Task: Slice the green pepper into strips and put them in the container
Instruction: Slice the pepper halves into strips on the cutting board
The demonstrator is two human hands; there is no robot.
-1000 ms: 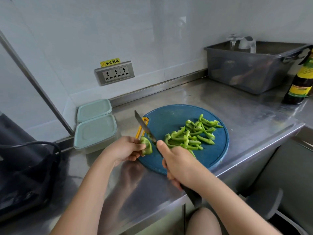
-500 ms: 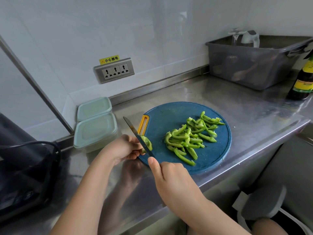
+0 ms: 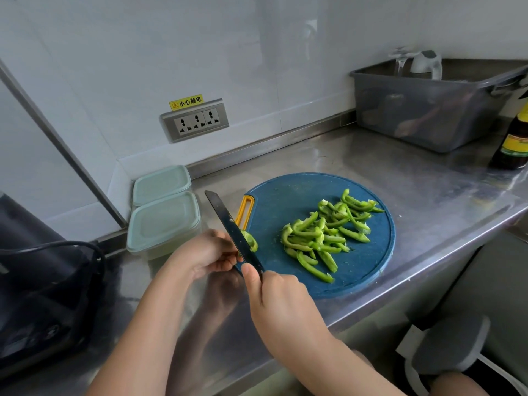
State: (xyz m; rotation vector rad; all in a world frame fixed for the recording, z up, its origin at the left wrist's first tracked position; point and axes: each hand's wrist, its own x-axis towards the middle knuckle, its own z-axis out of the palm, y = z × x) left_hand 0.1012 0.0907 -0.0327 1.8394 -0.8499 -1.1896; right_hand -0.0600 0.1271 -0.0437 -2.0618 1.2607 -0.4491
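Fingers [image 3: 221,262] of the left hand [image 3: 203,252] curl round the last uncut piece of green pepper [image 3: 252,242] and hold it at the near-left edge of the round blue cutting board [image 3: 285,201], just below the board's orange handle slot [image 3: 245,210]. Only a small curved part of that piece shows past the knife. The right hand [image 3: 281,305] grips the knife handle, which is hidden inside its closed fingers, with the thumb [image 3: 252,277] laid along the top near the blade. The dark knife blade [image 3: 230,224] slants up and to the left. Its lower part lies against the pepper piece and the left fingertips, and its tip reaches out past the board's left edge above the bare steel. A loose heap of cut pepper strips [image 3: 323,238] lies across the middle and right of the board, well apart from the hands. The board sits on the stainless steel counter [image 3: 371,161] close to its front edge. Two pale green lidded containers [image 3: 164,221] stand side by side at the counter's back-left corner against the wall, both closed and near the left hand. A grey plastic tub [image 3: 423,110] occupies the back-right corner, with a dark bottle [image 3: 513,141] beside it at the right edge. A triple wall socket [image 3: 195,121] with a yellow label is set in the tiled wall above the containers.
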